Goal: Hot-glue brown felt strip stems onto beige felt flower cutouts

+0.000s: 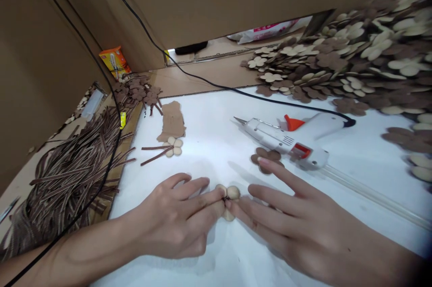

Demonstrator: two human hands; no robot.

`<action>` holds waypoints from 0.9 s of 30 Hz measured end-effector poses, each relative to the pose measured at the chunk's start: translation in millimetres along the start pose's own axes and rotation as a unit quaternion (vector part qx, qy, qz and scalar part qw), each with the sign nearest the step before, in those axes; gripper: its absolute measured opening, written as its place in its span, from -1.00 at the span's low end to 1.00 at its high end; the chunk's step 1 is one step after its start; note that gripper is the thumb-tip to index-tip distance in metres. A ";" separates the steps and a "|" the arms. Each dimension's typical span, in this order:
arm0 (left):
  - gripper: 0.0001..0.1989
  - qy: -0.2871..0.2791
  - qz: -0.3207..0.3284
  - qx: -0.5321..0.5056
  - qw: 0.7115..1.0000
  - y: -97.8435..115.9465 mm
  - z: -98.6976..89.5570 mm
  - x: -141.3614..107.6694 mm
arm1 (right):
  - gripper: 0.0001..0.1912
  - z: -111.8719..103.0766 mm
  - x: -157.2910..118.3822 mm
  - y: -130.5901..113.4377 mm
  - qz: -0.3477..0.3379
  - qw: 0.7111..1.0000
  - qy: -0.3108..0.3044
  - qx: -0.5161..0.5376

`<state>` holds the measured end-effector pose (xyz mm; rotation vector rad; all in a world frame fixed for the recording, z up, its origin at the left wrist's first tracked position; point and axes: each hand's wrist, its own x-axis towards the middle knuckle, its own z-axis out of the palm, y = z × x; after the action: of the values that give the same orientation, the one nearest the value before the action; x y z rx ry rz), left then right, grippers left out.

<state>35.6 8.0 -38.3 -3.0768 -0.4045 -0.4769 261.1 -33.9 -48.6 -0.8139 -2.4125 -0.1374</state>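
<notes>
My left hand [172,215] pinches a small beige petal flower [228,197] at its dark centre, low on the white table top [216,143]. My right hand [286,215] comes in from the other side, its fingertips against the same flower and its index finger raised. Part of the flower is hidden by my fingers. Beyond my right hand lie a brown petal flower [265,159] and a white hot glue gun [283,136] on its side. A beige flower with brown ribbon strips [172,147] rests further left.
A large heap of brown and beige discs [354,57] fills the upper right. Striped brown ribbon strips [67,179] lie at the left, beside a tan cardboard piece [172,120]. A glue stick [371,195] lies at right. A black cable [202,78] crosses the scene.
</notes>
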 end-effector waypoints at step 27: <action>-0.62 -0.020 -0.099 -0.246 0.964 -11.2 -14.2 -1.0 | -0.75 -4.2 6.3 11.2 0.002 1.000 -0.026 -0.016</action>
<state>27.6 18.0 -25.5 -3.5456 -0.6975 -0.5998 265.6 -22.7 -42.6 -0.8470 -2.4638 -0.1560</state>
